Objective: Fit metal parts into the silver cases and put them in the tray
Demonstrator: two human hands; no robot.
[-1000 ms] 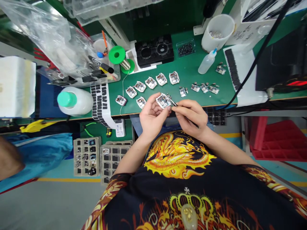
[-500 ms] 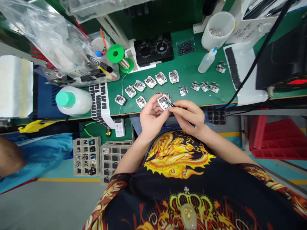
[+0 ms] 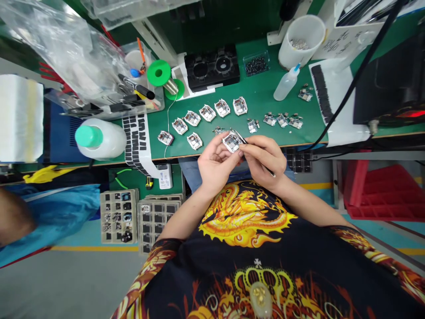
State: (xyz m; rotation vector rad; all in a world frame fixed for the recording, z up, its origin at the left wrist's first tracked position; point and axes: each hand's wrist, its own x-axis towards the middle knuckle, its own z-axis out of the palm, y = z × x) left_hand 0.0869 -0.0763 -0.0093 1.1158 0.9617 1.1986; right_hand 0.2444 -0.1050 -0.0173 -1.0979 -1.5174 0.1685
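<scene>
- While the left hand [image 3: 215,166] holds a white-rimmed case [image 3: 232,141] with a circuit board inside, the right hand [image 3: 265,161] steadies a slim dark tool [image 3: 269,170] against its right side.
- The left grip pinches the case between thumb and fingers, its open face turned up, just above the near edge of the green worktop [image 3: 259,95].
- The right grip pinches the tool between thumb and fingertips; the tool slants from near right to far left, and whether its tip touches the board is too small to tell.
- Just beyond the left fingers lies a small part [image 3: 219,130], partly hidden.
- Farther off, five similar cases [image 3: 207,112] form a slanting row; another case [image 3: 195,141] sits nearer, and a violet-edged one [image 3: 165,138] lies at the left end.
- To the right of the row are loose circuit boards [image 3: 283,119], with one more [image 3: 305,92] farther away, beside a squeeze bottle [image 3: 287,84].
- Along the far side, from left to right, stand a green solder spool [image 3: 159,73], a black fixture [image 3: 212,68], a clear tray of black pieces [image 3: 256,65] and a white tub [image 3: 301,48].
- At the left, a white bottle [image 3: 106,141] with a turquoise cap stands beside a sheet of black labels [image 3: 136,137].
</scene>
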